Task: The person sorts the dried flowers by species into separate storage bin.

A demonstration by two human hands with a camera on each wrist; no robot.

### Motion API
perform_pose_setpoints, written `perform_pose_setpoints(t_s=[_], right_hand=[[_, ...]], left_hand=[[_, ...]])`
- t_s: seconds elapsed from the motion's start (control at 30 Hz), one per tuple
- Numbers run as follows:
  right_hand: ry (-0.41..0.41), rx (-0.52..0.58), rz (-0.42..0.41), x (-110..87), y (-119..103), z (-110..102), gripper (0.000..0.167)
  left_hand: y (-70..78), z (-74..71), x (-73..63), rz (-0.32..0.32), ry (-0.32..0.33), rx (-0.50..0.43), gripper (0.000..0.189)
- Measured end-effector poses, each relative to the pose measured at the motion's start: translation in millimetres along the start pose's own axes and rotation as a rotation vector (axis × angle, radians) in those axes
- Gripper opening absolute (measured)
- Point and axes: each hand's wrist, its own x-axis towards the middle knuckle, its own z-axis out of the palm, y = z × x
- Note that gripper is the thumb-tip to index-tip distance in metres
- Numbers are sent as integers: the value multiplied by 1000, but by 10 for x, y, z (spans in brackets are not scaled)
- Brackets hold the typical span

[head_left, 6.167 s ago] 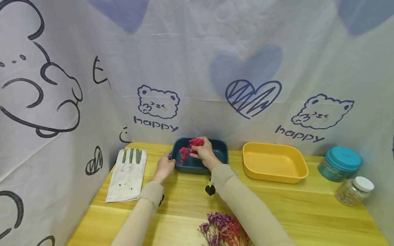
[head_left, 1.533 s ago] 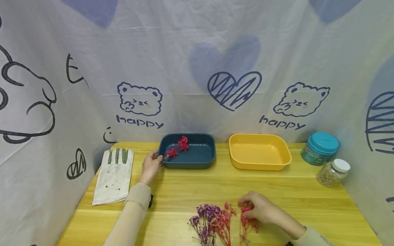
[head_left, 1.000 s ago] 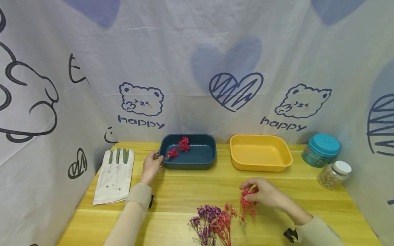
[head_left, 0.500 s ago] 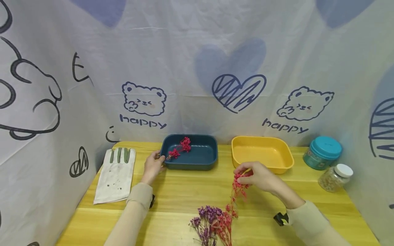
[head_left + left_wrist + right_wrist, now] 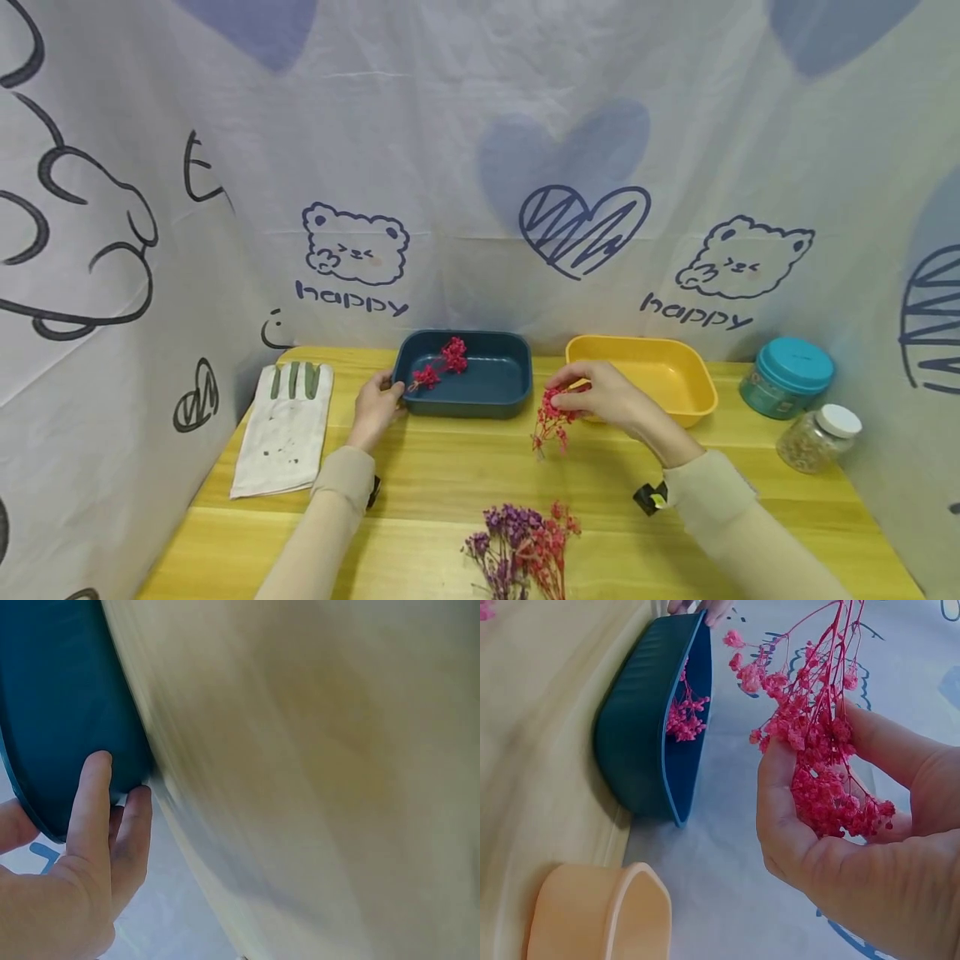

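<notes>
In the head view my left hand (image 5: 377, 410) holds the left end of a dark blue tray (image 5: 470, 408). The left wrist view shows its fingers (image 5: 90, 802) against the tray's outer wall, with the thumb at the rim. Inside that tray, toward the left, lies a pink dried flower sprig (image 5: 453, 356). My right hand (image 5: 611, 400) pinches another pink dried flower sprig (image 5: 553, 414) by its blossoms, above the table between the two trays. Its stems hang downward in the head view. The right wrist view shows the blossoms (image 5: 817, 795) between thumb and fingers.
A yellow tray (image 5: 701, 400) stands right of the blue one, partly behind my right hand. Purple dried flowers (image 5: 510, 523) and pink ones (image 5: 551, 546) lie at the front. A teal-lidded tub (image 5: 787, 379) and a white-capped jar (image 5: 817, 439) stand right; a glove (image 5: 285, 442) lies left.
The first pink sprig has gone into the blue tray. Since then my right hand has lifted a second pink sprig from the front and carried it up and leftward. My left hand keeps its hold.
</notes>
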Motion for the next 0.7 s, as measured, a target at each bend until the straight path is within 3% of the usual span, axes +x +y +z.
perform_pose_setpoints(t_s=[0.7], right_hand=[[75, 98, 83, 600, -237, 60, 29]], left_hand=[[-17, -2, 4, 11, -2, 4, 49]])
